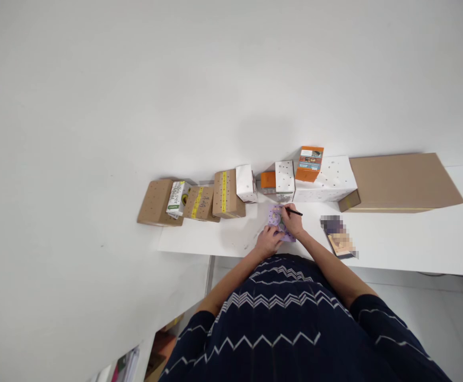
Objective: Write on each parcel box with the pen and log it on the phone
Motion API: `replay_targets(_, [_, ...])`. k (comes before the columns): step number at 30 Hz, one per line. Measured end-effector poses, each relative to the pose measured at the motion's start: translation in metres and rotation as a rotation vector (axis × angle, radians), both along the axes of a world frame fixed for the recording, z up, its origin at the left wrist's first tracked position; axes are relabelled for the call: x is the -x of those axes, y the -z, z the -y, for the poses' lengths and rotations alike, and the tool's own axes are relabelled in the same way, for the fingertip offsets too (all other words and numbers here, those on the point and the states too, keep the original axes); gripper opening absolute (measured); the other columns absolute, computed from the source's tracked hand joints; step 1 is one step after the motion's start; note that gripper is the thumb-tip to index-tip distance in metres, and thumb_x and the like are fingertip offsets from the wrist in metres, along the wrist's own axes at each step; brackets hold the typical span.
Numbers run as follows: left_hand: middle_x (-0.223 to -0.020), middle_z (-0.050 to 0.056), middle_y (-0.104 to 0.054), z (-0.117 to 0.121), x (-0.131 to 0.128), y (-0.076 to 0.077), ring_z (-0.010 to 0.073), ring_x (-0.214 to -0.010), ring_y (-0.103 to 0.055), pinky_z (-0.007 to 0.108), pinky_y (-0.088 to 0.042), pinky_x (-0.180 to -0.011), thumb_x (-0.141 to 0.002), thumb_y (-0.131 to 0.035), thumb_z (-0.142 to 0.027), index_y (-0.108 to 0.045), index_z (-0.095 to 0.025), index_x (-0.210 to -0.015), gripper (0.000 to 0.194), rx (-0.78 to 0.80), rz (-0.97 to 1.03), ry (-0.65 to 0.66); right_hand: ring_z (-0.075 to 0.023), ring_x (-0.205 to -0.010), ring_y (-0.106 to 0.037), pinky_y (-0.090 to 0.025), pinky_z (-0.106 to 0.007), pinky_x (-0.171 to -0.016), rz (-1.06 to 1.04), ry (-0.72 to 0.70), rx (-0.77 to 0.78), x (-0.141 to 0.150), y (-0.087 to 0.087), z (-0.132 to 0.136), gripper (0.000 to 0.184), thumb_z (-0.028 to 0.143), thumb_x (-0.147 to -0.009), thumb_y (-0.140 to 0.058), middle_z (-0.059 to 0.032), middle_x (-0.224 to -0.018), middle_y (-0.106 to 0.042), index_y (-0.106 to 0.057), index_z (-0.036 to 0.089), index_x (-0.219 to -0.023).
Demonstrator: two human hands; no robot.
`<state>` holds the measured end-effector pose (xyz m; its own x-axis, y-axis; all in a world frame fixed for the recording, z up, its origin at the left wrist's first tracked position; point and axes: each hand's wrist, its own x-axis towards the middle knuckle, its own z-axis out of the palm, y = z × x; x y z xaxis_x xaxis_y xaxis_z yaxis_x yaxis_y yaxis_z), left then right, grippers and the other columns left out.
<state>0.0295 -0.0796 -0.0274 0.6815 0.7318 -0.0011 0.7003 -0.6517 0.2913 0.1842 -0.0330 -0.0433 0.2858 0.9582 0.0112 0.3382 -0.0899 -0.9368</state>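
Evidently, the thin purple sheet (290, 238) lies flat just below the middle of the frame, on the smooth white counter (394, 233), which gives it firm support. The right hand (293, 223) has its grip closed around a slim dark pen (296, 211), slanted over the sheet. The left hand (269, 242) has a released grip, fingers resting at the sheet's lower left, probably for steadiness. Above, angular boxes (237, 201) stand along the wall (215, 95), some matt brown, some white with dots.

Left hand (269, 242) rests on purple sheet (289, 238), right hand (292, 220) holds dark pen (295, 211) over it, boxes (229, 199) lined behind.
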Motion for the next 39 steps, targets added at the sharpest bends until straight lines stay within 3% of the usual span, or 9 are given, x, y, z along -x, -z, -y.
replay_targets(11, [-0.108, 0.008, -0.054, 0.0, 0.0, 0.001, 0.0234, -0.097, -0.044, 0.038, -0.045, -0.083, -0.086, -0.053, -0.036, -0.063, -0.025, -0.114, 0.031, 0.028, 0.007, -0.006, -0.0142, -0.058, -0.051, -0.045, -0.028, -0.06, -0.088, 0.005, 0.027, 0.0, -0.002, -0.001, 0.021, 0.044, -0.082, -0.044, 0.0028, -0.065, -0.053, -0.048, 0.023, -0.082])
replay_targets(18, [-0.11, 0.008, -0.053, 0.0, 0.001, 0.003, 0.0228, -0.098, -0.044, 0.037, -0.044, -0.084, -0.086, -0.053, -0.036, -0.061, -0.027, -0.116, 0.032, 0.02, 0.014, -0.013, -0.0125, -0.05, -0.051, -0.045, -0.025, -0.052, -0.36, 0.273, 0.073, -0.015, -0.011, 0.009, 0.024, 0.046, -0.08, -0.046, 0.0041, -0.058, -0.054, -0.044, 0.023, -0.079])
replay_targets(21, [-0.111, 0.007, -0.053, 0.0, 0.001, 0.004, 0.0229, -0.098, -0.044, 0.037, -0.044, -0.085, -0.086, -0.054, -0.036, -0.062, -0.027, -0.116, 0.033, 0.018, 0.023, -0.016, -0.0143, -0.05, -0.054, -0.046, -0.025, -0.053, -0.272, 0.368, 0.143, -0.038, -0.001, 0.017, 0.023, 0.044, -0.083, -0.039, 0.0034, -0.053, -0.053, -0.046, 0.022, -0.079])
replay_targets(26, [-0.11, 0.008, -0.052, -0.002, 0.003, 0.006, 0.0226, -0.099, -0.044, 0.038, -0.044, -0.088, -0.084, -0.056, -0.035, -0.062, -0.027, -0.116, 0.033, 0.053, 0.039, -0.021, -0.0192, -0.049, -0.059, -0.045, -0.029, -0.056, 0.089, 0.214, 0.488, -0.07, 0.028, 0.031, 0.021, 0.035, -0.079, -0.046, 0.0006, -0.043, -0.051, -0.051, 0.021, -0.065])
replay_targets(30, [-0.114, 0.008, -0.05, -0.001, 0.008, 0.007, 0.0223, -0.102, -0.045, 0.039, -0.044, -0.091, -0.082, -0.058, -0.029, -0.059, -0.027, -0.12, 0.038, 0.085, 0.1, -0.047, -0.0236, -0.061, -0.063, -0.045, -0.031, -0.061, 0.18, 0.179, 0.548, -0.077, 0.041, 0.037, 0.016, 0.033, -0.071, -0.059, -0.0023, -0.047, -0.055, -0.055, 0.02, -0.063])
replay_targets(35, [-0.117, 0.012, -0.047, 0.005, 0.015, 0.014, 0.0245, -0.111, -0.045, 0.041, -0.044, -0.095, -0.073, -0.064, -0.028, -0.055, -0.017, -0.118, 0.047, 0.125, 0.366, -0.253, -0.0283, -0.081, -0.065, -0.044, -0.034, -0.07, 0.313, 0.17, 0.573, -0.078, 0.037, 0.037, 0.029, 0.034, -0.074, -0.062, -0.0162, -0.082, -0.067, -0.062, 0.012, -0.093])
replay_targets(39, [-0.11, 0.012, -0.051, 0.005, 0.017, 0.028, 0.0169, -0.088, -0.056, 0.033, -0.051, -0.075, -0.077, -0.059, -0.032, -0.047, -0.016, -0.119, 0.046, 0.34, 0.59, -0.643, -0.0252, -0.083, -0.064, -0.043, -0.031, -0.071, 0.451, -0.013, 0.564, -0.07, 0.025, 0.04, 0.027, 0.03, -0.084, -0.05, -0.0143, -0.086, -0.067, -0.062, 0.013, -0.101])
